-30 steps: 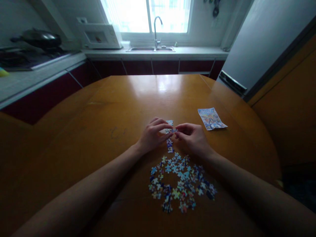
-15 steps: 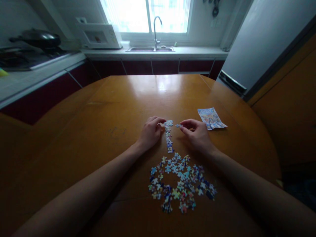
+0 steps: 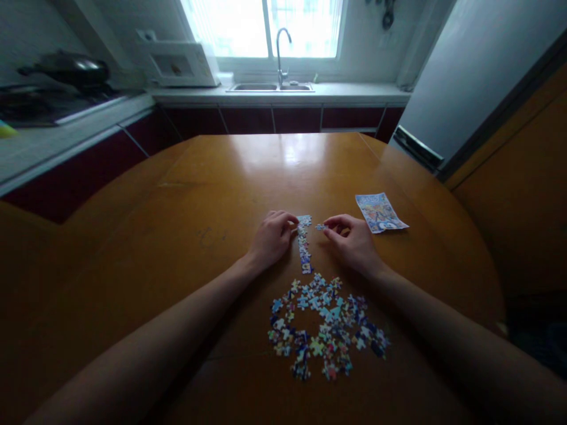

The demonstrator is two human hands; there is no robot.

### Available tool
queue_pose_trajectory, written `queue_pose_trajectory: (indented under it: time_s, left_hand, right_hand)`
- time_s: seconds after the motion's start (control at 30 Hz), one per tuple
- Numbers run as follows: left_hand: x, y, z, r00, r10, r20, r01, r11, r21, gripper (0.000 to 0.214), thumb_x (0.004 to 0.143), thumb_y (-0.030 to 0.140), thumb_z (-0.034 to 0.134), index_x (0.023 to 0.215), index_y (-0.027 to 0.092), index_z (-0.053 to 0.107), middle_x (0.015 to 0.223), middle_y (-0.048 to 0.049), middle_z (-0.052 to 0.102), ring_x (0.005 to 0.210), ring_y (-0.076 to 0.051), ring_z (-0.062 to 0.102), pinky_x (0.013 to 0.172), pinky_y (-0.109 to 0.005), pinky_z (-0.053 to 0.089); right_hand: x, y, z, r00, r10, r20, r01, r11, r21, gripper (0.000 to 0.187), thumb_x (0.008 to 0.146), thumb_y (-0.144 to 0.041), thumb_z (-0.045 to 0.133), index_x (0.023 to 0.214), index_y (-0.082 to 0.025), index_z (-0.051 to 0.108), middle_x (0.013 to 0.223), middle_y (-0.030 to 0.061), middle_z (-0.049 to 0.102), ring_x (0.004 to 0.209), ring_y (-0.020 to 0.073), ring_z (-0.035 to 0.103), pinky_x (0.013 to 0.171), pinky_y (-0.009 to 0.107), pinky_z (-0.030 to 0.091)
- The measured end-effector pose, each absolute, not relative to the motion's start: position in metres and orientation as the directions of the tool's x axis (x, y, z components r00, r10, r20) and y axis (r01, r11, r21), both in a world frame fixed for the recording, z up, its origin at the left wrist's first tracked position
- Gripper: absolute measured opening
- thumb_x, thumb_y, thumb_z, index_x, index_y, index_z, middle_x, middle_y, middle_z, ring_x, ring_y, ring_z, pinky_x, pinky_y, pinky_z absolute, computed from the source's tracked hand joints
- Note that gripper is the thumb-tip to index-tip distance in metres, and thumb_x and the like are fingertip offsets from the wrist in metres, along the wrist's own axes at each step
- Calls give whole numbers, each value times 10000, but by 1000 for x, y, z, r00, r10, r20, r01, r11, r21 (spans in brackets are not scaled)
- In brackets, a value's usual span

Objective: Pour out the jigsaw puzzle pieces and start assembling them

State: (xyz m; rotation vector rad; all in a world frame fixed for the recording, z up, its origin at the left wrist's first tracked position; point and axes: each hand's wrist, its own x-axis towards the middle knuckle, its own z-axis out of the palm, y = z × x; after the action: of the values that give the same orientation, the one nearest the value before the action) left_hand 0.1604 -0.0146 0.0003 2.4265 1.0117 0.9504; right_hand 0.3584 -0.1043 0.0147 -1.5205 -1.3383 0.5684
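A narrow strip of joined puzzle pieces (image 3: 303,242) lies on the wooden table (image 3: 221,189) between my hands. My left hand (image 3: 270,239) rests with curled fingers, its fingertips touching the strip's top left end. My right hand (image 3: 352,242) pinches a single puzzle piece (image 3: 319,226) just right of the strip's top. A heap of loose puzzle pieces (image 3: 325,324) is spread on the table nearer to me, below both hands.
A printed picture sheet (image 3: 380,212) lies to the right of my right hand. Behind the table run a counter with a sink and tap (image 3: 279,59), a microwave (image 3: 177,64) and a stove with a pan (image 3: 71,71). A grey fridge (image 3: 465,77) stands at right.
A second ago both hands were together over the strip's middle. They drew apart; the right hand came away with one piece, and the left went to the strip's top end.
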Motion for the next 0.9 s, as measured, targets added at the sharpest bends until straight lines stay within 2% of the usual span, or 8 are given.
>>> queue_pose_trajectory:
  time_s: [0.17, 0.37, 0.7, 0.9]
  left_hand:
    - [160, -16, -1, 551, 696, 461, 437, -711, 551, 271, 844, 16, 534, 892, 213, 714, 1004, -37, 746, 1005, -222, 612, 937, -433, 528]
    - [159, -19, 0, 577, 687, 442, 435, -716, 546, 254, 859, 30, 567, 859, 226, 729, 984, -22, 750, 977, -222, 607, 915, -422, 536]
    - [159, -20, 3, 588, 685, 430, 440, -717, 541, 263, 852, 8, 567, 868, 223, 718, 992, -13, 748, 981, -222, 602, 927, -421, 521]
    - [159, -21, 3, 596, 678, 429, 427, -721, 546, 260, 854, 12, 558, 868, 223, 711, 1008, -15, 742, 988, -225, 598, 931, -433, 515]
  right_hand:
    - [356, -87, 9, 220, 928, 300, 554, 134, -822, 116, 790, -234, 702, 874, -164, 740, 882, 67, 678, 746, 174, 589, 701, 323, 482]
    - [352, -67, 6, 92, 952, 293, 642, 169, -748, 72, 811, -186, 689, 849, -185, 750, 907, 63, 639, 872, 193, 598, 830, 344, 485]
    - [354, -67, -1, 25, 949, 314, 694, 210, -689, 79, 832, -188, 691, 880, -195, 753, 903, 67, 641, 928, 226, 588, 853, 371, 472]
    - [356, -65, -2, 30, 952, 304, 692, 199, -694, 73, 824, -166, 701, 870, -182, 755, 882, 66, 641, 887, 219, 592, 819, 364, 480]
